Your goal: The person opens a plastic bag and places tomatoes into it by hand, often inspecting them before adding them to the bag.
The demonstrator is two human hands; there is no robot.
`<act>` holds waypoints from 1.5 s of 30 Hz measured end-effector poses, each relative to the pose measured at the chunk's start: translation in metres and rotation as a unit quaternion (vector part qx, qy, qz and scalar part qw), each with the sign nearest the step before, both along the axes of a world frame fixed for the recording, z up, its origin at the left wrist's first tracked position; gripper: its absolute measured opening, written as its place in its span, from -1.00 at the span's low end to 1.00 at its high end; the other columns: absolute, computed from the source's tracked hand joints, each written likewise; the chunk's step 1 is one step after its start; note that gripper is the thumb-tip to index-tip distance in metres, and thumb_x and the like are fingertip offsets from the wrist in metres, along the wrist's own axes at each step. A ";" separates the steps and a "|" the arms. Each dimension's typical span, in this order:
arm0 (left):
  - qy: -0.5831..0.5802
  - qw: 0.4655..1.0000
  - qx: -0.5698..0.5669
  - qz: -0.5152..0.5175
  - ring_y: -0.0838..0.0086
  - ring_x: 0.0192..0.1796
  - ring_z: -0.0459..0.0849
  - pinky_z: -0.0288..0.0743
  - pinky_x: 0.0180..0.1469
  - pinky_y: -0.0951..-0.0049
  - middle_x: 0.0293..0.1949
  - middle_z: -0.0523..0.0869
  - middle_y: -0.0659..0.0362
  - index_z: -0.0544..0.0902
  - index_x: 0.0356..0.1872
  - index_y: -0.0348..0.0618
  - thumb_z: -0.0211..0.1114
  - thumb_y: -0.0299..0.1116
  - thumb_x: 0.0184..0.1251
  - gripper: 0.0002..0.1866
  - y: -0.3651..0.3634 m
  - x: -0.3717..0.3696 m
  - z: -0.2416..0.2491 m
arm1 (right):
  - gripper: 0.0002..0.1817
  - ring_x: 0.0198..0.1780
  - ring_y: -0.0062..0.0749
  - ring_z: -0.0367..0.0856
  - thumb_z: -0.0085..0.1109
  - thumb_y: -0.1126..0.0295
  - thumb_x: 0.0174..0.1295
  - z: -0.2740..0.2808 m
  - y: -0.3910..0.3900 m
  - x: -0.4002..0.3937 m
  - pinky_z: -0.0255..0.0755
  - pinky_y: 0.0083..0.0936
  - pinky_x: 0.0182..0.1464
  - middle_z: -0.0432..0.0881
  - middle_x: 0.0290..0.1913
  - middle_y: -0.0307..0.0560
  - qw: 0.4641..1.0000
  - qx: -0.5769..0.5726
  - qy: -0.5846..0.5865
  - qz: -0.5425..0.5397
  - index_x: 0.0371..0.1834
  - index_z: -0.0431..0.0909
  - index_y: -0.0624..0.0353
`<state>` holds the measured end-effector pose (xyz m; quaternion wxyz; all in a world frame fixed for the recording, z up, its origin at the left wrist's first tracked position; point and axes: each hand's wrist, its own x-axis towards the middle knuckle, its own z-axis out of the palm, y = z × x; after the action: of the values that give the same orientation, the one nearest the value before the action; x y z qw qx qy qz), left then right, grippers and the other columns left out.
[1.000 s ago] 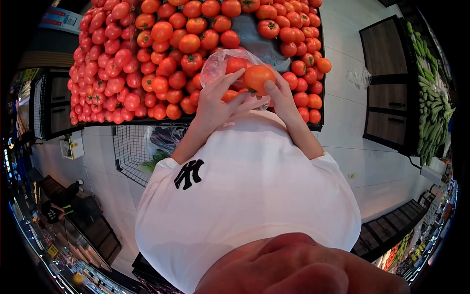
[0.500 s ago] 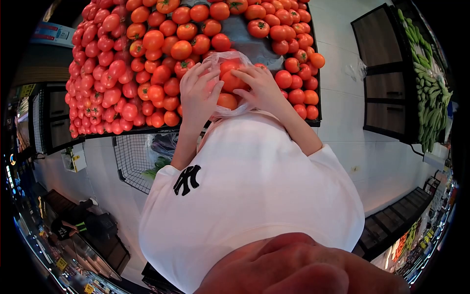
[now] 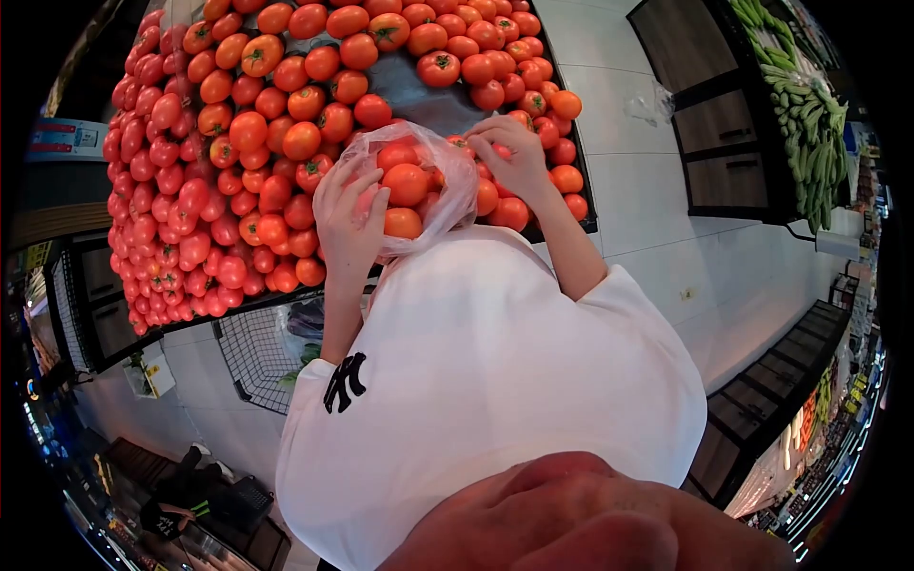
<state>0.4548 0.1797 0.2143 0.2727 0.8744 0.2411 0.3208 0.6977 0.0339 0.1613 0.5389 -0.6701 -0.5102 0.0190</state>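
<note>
The right hand has come away from the mouth of the plastic bag, where it was pressed over the contents 0.5 s ago, and now sits just beyond the bag's right side, above the displayed tomatoes. The tomato that both hands held over the bag 1 s ago is no longer raised between them; it is probably the orange-red tomato now lying among at least 3 inside (the film hides the rest), which suggests that placing it is done. The bag stays between the hands, open upward, close to the white shirt. The left hand is at its left side, fingers loosely spread along the film and thumb bent inward, seemingly holding that edge. The right forearm reaches forward and inward, its wrist bent; the fingers are half curled, the thumb slightly apart, and I cannot tell whether the tips grip anything.
</note>
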 end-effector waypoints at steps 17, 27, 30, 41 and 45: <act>-0.005 1.000 0.012 0.006 0.15 0.43 0.51 0.22 0.54 0.08 0.26 0.71 0.22 0.81 -0.02 -0.07 0.45 -0.33 0.34 -0.78 0.000 0.000 0.003 | -0.14 0.21 0.12 0.65 0.57 -0.09 0.11 -0.121 -0.035 0.154 0.55 -0.10 0.23 0.65 0.18 0.22 0.900 -0.107 0.113 -0.407 0.32 0.45 0.26; -0.064 0.983 -0.158 -0.066 0.12 0.48 0.50 0.34 0.52 0.12 0.34 0.65 0.08 0.59 0.34 -0.19 0.54 -0.39 0.23 -0.39 -0.017 0.013 0.018 | -0.10 0.40 -0.21 0.50 0.69 0.42 -0.01 0.045 0.007 -0.041 0.45 -0.30 0.44 0.49 0.36 0.00 0.982 -0.038 0.162 0.093 0.43 0.37 0.12; -0.089 0.934 -0.330 -0.103 0.18 0.49 0.51 0.45 0.48 0.18 0.36 0.63 0.01 0.48 0.45 -0.22 0.58 -0.42 0.19 -0.24 -0.031 0.020 0.025 | -0.07 0.43 0.01 0.49 0.65 0.49 -0.11 0.070 0.020 -0.065 0.44 -0.18 0.44 0.54 0.32 0.04 0.982 0.019 0.082 0.168 0.42 0.38 0.11; -0.078 0.945 -0.307 -0.077 0.28 0.37 0.64 0.54 0.41 0.29 0.39 0.60 -0.03 0.46 0.47 -0.24 0.69 -0.44 0.05 -0.11 -0.027 0.008 0.016 | -0.10 0.52 0.00 0.36 0.43 0.69 0.01 0.058 0.011 -0.079 0.32 -0.22 0.51 0.42 0.45 0.05 0.975 -0.030 0.109 0.193 0.51 0.30 0.09; -0.100 0.946 -0.297 -0.085 0.30 0.38 0.64 0.54 0.40 0.30 0.37 0.63 -0.05 0.50 0.45 -0.25 0.70 -0.44 0.02 -0.12 -0.025 0.008 0.006 | -0.10 0.50 -0.02 0.38 0.48 0.65 0.01 0.051 0.013 -0.079 0.34 -0.21 0.50 0.45 0.43 0.02 0.967 0.000 0.160 0.196 0.50 0.33 0.08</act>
<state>0.4625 0.1551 0.2207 0.5689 0.7344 0.2218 0.2963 0.6182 0.0474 0.2127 0.5993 -0.5454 -0.5385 0.2312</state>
